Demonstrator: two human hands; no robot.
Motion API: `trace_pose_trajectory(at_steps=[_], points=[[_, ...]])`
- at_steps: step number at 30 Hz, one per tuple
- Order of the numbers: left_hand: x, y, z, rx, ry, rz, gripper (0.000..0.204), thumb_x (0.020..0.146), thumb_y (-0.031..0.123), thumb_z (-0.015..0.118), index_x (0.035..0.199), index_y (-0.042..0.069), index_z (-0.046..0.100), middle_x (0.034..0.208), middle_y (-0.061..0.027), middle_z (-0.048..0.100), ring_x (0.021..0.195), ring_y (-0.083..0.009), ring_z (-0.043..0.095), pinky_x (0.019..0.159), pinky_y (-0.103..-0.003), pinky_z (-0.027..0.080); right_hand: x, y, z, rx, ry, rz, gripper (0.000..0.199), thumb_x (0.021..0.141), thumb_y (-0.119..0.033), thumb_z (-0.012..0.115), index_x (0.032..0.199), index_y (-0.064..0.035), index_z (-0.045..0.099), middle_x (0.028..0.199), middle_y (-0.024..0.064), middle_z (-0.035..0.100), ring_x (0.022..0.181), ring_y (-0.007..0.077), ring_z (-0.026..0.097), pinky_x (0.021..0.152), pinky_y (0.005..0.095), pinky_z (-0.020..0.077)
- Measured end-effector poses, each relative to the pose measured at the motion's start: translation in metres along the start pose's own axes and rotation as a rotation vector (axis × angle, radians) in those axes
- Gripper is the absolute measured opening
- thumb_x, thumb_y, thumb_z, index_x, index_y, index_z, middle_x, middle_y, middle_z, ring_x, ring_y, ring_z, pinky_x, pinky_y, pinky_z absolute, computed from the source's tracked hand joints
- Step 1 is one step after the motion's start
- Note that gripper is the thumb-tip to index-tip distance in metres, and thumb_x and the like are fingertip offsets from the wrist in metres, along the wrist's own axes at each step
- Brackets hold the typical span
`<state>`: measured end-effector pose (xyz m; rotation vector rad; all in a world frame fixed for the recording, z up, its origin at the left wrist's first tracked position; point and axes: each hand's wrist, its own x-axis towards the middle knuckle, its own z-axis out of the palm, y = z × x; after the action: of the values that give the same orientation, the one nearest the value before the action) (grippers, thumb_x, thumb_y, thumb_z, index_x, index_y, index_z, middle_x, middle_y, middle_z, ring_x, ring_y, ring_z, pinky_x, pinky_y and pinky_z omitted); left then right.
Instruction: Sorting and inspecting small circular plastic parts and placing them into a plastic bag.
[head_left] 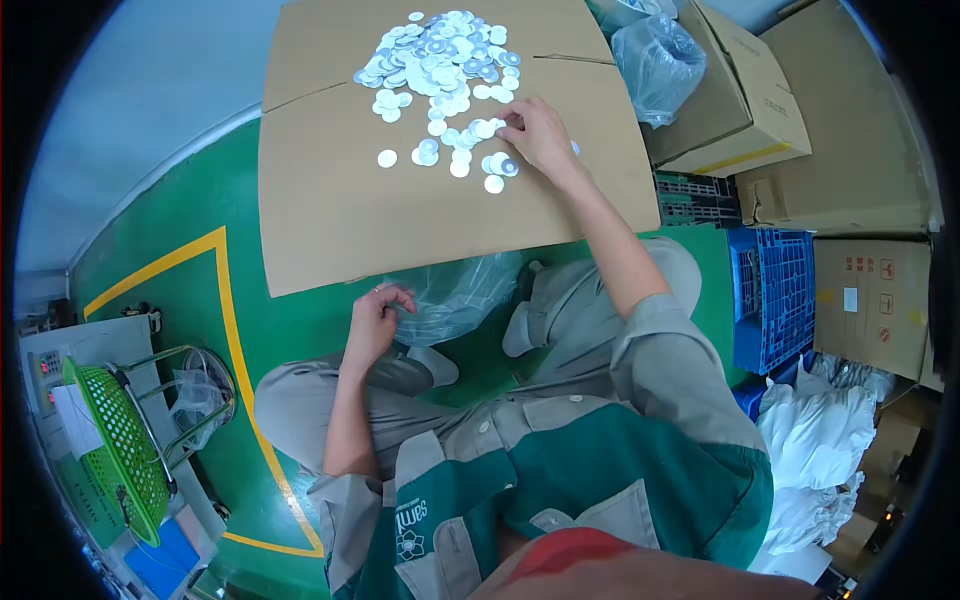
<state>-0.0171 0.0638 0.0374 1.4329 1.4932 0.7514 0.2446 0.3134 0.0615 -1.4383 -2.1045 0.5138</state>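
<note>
Many small round white discs lie heaped at the far side of a cardboard sheet. Several loose discs are scattered nearer to me. My right hand reaches over the sheet, its thumb and fingers pinched on a disc at the edge of the loose ones. Some discs beside it overlap. Below the sheet's near edge, my left hand is held with curled fingers, beside a clear plastic bag that hangs between my legs. Whether those fingers grip anything is hidden.
Cardboard boxes and a plastic-wrapped bundle stand at the right, with a blue pallet and white sacks nearer me. At the left are a green basket, a metal-framed stool and yellow floor lines.
</note>
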Motion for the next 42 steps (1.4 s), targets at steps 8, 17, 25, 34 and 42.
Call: trace_pose_trajectory(at_steps=[8, 17, 25, 34, 42], points=[[-0.008, -0.007, 0.002, -0.014, 0.001, -0.021, 0.032, 0.066, -0.015, 0.041, 0.079, 0.001, 0.065, 0.098, -0.0143, 0.069, 0.095, -0.0279, 0.065, 0.083, -0.033, 0.050, -0.043, -0.007, -0.047, 0.148, 0.345, -0.446, 0.012, 0.076, 0.008, 0.068, 0.084, -0.0010, 0.067, 0.089, 0.0078, 0.069, 0.075, 0.0182, 0.066, 0.061, 0.0274, 0.0531], [0.006, -0.004, 0.002, -0.032, 0.018, -0.023, 0.028, 0.067, -0.012, 0.043, 0.079, 0.001, 0.065, 0.097, -0.0141, 0.069, 0.092, -0.0268, 0.065, 0.079, -0.032, 0.050, -0.056, 0.042, -0.053, -0.184, 0.349, -0.376, 0.018, 0.074, 0.007, 0.063, 0.087, -0.0053, 0.066, 0.096, 0.0074, 0.068, 0.088, 0.0256, 0.065, 0.073, 0.0355, 0.0532], [-0.008, -0.034, 0.011, 0.149, 0.225, 0.182, 0.017, 0.077, 0.002, 0.056, 0.089, 0.004, 0.068, 0.087, -0.0138, 0.068, 0.082, -0.0263, 0.066, 0.072, -0.035, 0.052, -0.048, -0.046, -0.009, 0.101, -0.078, -0.157, 0.040, 0.089, -0.018, 0.060, 0.125, -0.0021, 0.056, 0.120, 0.0203, 0.058, 0.115, 0.0368, 0.052, 0.101, 0.0420, 0.0387], [0.004, -0.046, 0.033, 0.081, 0.227, 0.191, 0.017, 0.069, 0.004, 0.055, 0.075, 0.007, 0.070, 0.076, -0.0100, 0.068, 0.070, -0.0246, 0.065, 0.063, -0.038, 0.050, 0.003, 0.005, 0.027, -0.051, -0.186, -0.362, 0.022, 0.090, -0.005, 0.056, 0.110, 0.0018, 0.061, 0.098, 0.0198, 0.059, 0.089, 0.0363, 0.058, 0.074, 0.0458, 0.0469], [0.014, -0.040, 0.026, 0.084, 0.195, 0.200, 0.017, 0.070, 0.002, 0.053, 0.077, 0.004, 0.068, 0.077, -0.0122, 0.065, 0.076, -0.0278, 0.064, 0.068, -0.040, 0.049, 0.021, -0.019, 0.025, 0.068, -0.060, -0.416, 0.020, 0.094, -0.004, 0.047, 0.109, 0.0035, 0.057, 0.099, 0.0212, 0.060, 0.093, 0.0383, 0.058, 0.081, 0.0442, 0.0454]])
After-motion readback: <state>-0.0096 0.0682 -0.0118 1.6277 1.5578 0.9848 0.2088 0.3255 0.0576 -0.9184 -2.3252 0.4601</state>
